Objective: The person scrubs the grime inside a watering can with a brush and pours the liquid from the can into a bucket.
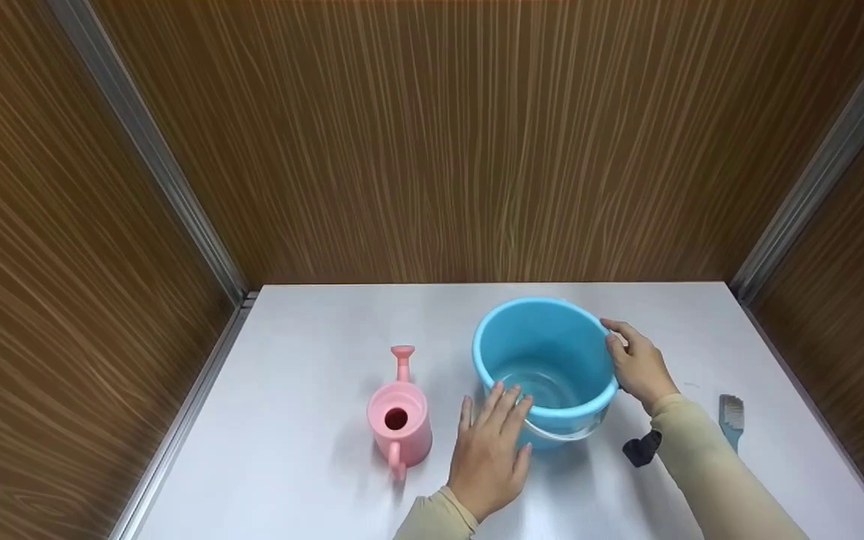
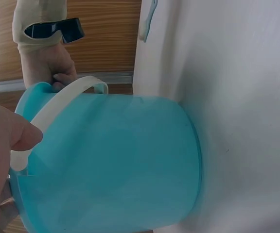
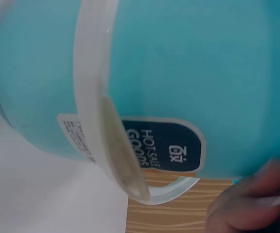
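A light blue bucket (image 1: 544, 360) stands on the white table, its mouth facing up and its white handle (image 1: 563, 435) hanging down the front side. My right hand (image 1: 640, 367) grips the right rim, with the thumb at the edge. At the front-left rim, my left hand (image 1: 488, 457) lies with its fingers straight and spread over the edge. The left wrist view shows its thumb (image 2: 26, 136) beside the white handle. A dark label (image 3: 164, 145) with white lettering shows on the bucket wall in the right wrist view.
To the left of the bucket stands a pink watering can (image 1: 400, 420), its spout toward the back. A small brush (image 1: 732, 420) with a blue handle lies at the right, beyond my right forearm. Wood-grain panels (image 1: 432, 150) enclose the white table (image 1: 289, 450) at the back and sides.
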A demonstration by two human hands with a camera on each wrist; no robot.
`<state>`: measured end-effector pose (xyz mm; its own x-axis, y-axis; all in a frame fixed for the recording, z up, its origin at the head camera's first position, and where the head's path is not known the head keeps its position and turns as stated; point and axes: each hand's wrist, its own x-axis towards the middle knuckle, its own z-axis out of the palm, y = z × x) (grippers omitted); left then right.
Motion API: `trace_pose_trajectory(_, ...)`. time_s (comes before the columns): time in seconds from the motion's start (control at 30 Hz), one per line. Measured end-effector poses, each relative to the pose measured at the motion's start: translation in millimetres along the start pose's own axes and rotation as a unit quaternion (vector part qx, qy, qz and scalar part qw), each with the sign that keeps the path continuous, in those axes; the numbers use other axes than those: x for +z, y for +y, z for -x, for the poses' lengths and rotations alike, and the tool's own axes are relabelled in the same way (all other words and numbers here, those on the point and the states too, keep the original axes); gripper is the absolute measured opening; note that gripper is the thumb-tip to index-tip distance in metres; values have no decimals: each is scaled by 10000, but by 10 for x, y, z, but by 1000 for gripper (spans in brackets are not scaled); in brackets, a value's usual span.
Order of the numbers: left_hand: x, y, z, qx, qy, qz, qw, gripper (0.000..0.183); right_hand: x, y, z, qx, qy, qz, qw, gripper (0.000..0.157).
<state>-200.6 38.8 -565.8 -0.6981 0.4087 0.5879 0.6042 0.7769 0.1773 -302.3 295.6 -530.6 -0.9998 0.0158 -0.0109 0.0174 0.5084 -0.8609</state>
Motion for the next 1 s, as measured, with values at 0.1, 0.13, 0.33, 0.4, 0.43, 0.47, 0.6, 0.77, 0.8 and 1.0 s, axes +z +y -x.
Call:
trace_pose_trajectory(0.1,-43,-20,-3,8,-79,84,9999,62,-2,-20,7,27,-4,89,10000,47)
trace_pose_trajectory(0.13,-65,-32,-6,20,-117,145,9998,61,-9,-23,11,35,-22,114,9999,48)
trace_pose_trajectory(0.33,-273,-136,-37,180,-212,579,9979,57,-132,-82,74,92,60,554,9984,61)
trace_pose_trajectory(0.4,-372,-185,-46,156,-183,618,9978,57,-181,-129,94,-82,282,775,9966,65)
trace_pose_trajectory(0.43,-426,-214,-48,137,-140,633,9978,56,-202,-159,106,-209,422,865,9951,66)
trace_pose_trajectory(0.47,-483,-246,-47,108,-89,634,9979,56,-221,-189,119,-335,557,915,9937,65)
trace_pose_trajectory(0.6,-717,-408,-17,-78,30,623,9980,56,-261,-336,201,-828,870,700,9903,59)
trace_pose_trajectory(0.77,-964,-695,99,-407,340,616,9967,60,-238,-559,312,-1254,584,-142,9903,61)
trace_pose_trajectory(0.8,-1004,-755,131,-488,436,621,9959,61,-221,-610,333,-1322,467,-323,9896,62)
trace_pose_trajectory(1.0,-1207,-1062,337,-1236,696,673,9876,62,-43,-936,448,-1497,-328,-1143,9816,62)
